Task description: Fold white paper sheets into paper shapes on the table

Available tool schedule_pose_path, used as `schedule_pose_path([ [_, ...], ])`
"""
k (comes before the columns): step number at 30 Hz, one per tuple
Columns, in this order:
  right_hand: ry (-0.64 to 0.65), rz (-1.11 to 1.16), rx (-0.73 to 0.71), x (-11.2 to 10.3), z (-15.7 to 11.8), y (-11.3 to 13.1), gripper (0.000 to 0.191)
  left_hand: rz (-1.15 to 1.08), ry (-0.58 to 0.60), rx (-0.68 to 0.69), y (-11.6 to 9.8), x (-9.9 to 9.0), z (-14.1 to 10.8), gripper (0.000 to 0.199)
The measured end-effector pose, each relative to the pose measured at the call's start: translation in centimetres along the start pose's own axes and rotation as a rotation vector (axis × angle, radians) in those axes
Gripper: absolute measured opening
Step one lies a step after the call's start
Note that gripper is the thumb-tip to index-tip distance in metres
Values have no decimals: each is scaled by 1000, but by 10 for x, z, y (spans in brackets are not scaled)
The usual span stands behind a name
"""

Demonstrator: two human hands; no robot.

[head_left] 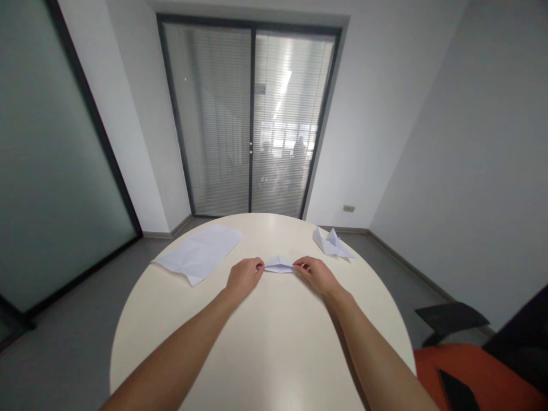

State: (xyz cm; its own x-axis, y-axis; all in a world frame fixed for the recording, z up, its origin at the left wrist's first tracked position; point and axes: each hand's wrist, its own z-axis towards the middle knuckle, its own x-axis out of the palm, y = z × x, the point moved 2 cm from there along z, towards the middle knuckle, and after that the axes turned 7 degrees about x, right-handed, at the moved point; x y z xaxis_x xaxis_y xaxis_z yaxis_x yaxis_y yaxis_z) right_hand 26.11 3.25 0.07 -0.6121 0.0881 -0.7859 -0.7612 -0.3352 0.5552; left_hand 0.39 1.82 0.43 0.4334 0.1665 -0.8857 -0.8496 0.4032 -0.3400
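Observation:
A small folded white paper (278, 265) with a low peak in its middle is held between my two hands, at the middle of the round table. My left hand (247, 276) pinches its left end, and my right hand (317, 274) pinches its right end. To the left lies a larger white sheet (201, 251), flat and creased. Near the table's right back edge rests another folded paper shape (332, 243) with pointed peaks.
The round cream table (265, 348) fills the lower middle. An orange chair (471, 374) with a black armrest (454, 317) stands at the lower right. Beyond the table are walls and a glass door (252, 120) with blinds.

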Motion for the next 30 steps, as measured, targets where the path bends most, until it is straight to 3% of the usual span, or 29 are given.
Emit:
schedule_pose_path([
  [15,-220,170,89,1,2,22,25,-225,-163,-63,1,5,5,13],
  [22,-278,147,-53,10,-1,44,19,-608,-243,-50,6,17,11,7],
  [30,-224,-25,-309,29,-5,62,24,-895,-267,-26,2,22,16,10],
])
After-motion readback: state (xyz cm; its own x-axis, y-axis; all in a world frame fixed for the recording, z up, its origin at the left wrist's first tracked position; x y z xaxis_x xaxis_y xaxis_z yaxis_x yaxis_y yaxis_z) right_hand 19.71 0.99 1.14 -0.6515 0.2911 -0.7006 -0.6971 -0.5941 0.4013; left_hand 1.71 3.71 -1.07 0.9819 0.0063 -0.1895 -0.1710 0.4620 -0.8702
